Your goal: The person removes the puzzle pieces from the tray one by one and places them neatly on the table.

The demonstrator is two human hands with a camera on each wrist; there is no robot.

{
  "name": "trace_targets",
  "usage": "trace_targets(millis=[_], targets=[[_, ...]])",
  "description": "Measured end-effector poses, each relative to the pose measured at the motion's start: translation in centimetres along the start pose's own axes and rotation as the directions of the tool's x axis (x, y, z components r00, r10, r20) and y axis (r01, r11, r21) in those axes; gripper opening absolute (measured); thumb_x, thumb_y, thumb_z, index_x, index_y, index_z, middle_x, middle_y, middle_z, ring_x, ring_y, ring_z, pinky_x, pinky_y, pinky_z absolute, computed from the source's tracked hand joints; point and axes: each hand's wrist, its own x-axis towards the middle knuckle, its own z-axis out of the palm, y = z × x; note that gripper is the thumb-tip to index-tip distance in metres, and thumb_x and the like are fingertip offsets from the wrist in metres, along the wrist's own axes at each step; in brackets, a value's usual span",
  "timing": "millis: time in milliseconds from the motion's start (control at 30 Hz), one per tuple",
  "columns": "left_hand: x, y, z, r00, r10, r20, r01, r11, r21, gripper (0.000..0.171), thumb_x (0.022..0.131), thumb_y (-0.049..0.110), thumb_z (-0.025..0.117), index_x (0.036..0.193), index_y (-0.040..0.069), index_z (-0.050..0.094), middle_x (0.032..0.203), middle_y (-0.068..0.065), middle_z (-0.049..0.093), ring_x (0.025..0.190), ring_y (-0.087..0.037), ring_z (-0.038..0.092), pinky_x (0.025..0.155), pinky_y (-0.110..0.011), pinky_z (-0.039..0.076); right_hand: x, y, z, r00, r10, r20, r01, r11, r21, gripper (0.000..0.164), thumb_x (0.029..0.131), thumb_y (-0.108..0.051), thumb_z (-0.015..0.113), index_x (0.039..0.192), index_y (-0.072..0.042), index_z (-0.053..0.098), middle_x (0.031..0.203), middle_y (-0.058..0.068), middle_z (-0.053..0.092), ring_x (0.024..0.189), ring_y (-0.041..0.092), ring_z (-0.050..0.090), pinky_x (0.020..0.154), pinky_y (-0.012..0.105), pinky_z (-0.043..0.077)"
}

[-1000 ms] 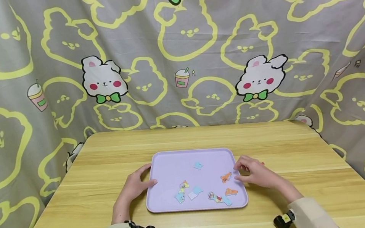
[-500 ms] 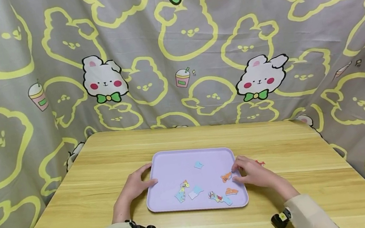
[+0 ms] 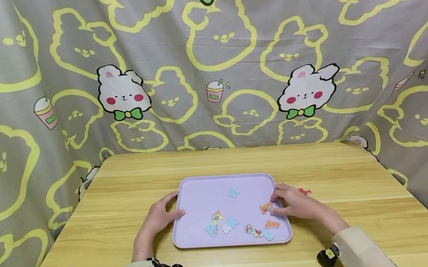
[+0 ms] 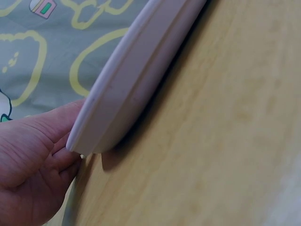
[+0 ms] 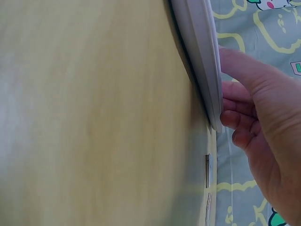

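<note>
A lilac tray (image 3: 201, 193) lies on the table with several flat picture pieces, like jigsaw pieces, on it. My left hand (image 3: 160, 215) grips its left rim, thumb over the edge and fingers along the outside. At the right side, my right hand (image 3: 297, 201) reaches over the rim, its thumb and forefinger tips at the right end of an orange piece (image 3: 265, 208). I cannot tell if they pinch it. In the right wrist view the thumb (image 5: 237, 63) passes behind the tray wall (image 5: 200, 47), the other fingers curled at the rim. A second orange piece (image 3: 272, 224) lies nearer me.
On the tray are a light-blue piece (image 3: 233, 193), a blue-and-white one (image 3: 230, 225) and two patterned clusters, left (image 3: 213, 226) and right (image 3: 257, 232). Just beyond my right hand, a red piece (image 3: 304, 191) rests on the wooden table (image 3: 134, 175). A patterned curtain (image 3: 171, 58) surrounds the table.
My right hand has moved slightly left over the tray's rim to the orange piece, uncovering more of the red piece behind it. My left hand keeps its hold; the tray stays put.
</note>
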Motion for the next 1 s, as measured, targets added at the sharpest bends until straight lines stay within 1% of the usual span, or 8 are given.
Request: trace_targets(millis=[100, 300, 533, 833, 1000], targets=[[0.0, 0.0, 0.0, 1.0, 0.003, 0.0, -0.003, 1.0, 0.001, 0.066, 0.09, 0.024, 0.071, 0.148, 0.01, 0.044, 0.153, -0.021, 0.04, 0.145, -0.044, 0.031, 0.117, -0.06, 0.03, 0.1, -0.2, 0.0, 1.0, 0.01, -0.001, -0.01, 1.0, -0.012, 0.028, 0.083, -0.037, 0.077, 0.094, -0.013, 0.07, 0.097, -0.005, 0.058, 0.086, 0.007, 0.051, 0.076, 0.023, 0.051], [0.0, 0.0, 0.0, 1.0, 0.003, 0.001, -0.003, 1.0, 0.003, 0.066, 0.09, 0.025, 0.071, 0.148, 0.01, 0.043, 0.153, -0.021, 0.04, 0.145, -0.044, 0.031, 0.117, -0.06, 0.03, 0.1, -0.8, 0.1, 1.0, -0.011, -0.009, 0.011, 0.999, -0.048, 0.035, 0.081, -0.041, 0.077, 0.097, -0.01, 0.072, 0.098, -0.003, 0.057, 0.087, 0.009, 0.051, 0.076, 0.026, 0.051], [-0.1, 0.0, 0.0, 1.0, -0.005, 0.005, 0.005, 1.0, -0.001, 0.066, 0.09, 0.025, 0.071, 0.148, 0.01, 0.043, 0.154, -0.021, 0.04, 0.145, -0.045, 0.03, 0.117, -0.061, 0.029, 0.2, -1.3, 0.3, 1.0, 0.025, 0.017, -0.024, 0.995, -0.1, 0.043, 0.079, -0.044, 0.078, 0.102, -0.008, 0.071, 0.104, -0.001, 0.059, 0.093, 0.011, 0.054, 0.083, 0.032, 0.054], [0.0, -0.1, 0.0, 1.0, 0.001, 0.005, -0.001, 1.0, 0.0, 0.066, 0.09, 0.024, 0.071, 0.148, 0.01, 0.043, 0.153, -0.021, 0.04, 0.145, -0.045, 0.031, 0.117, -0.06, 0.03, 0.4, -1.7, 0.1, 1.0, 0.026, 0.004, -0.025, 0.99, -0.141, 0.038, 0.078, -0.039, 0.08, 0.097, -0.007, 0.07, 0.102, 0.003, 0.061, 0.094, 0.017, 0.058, 0.082, 0.036, 0.054], [0.0, -0.1, 0.0, 1.0, 0.001, 0.004, -0.001, 1.0, 0.001, 0.066, 0.09, 0.024, 0.071, 0.148, 0.01, 0.043, 0.154, -0.021, 0.04, 0.145, -0.045, 0.03, 0.117, -0.061, 0.03, 0.5, -1.8, 0.2, 0.999, 0.048, -0.002, -0.048, 0.991, -0.124, 0.036, 0.076, -0.034, 0.08, 0.098, -0.009, 0.067, 0.102, 0.002, 0.06, 0.094, 0.016, 0.057, 0.083, 0.035, 0.054]])
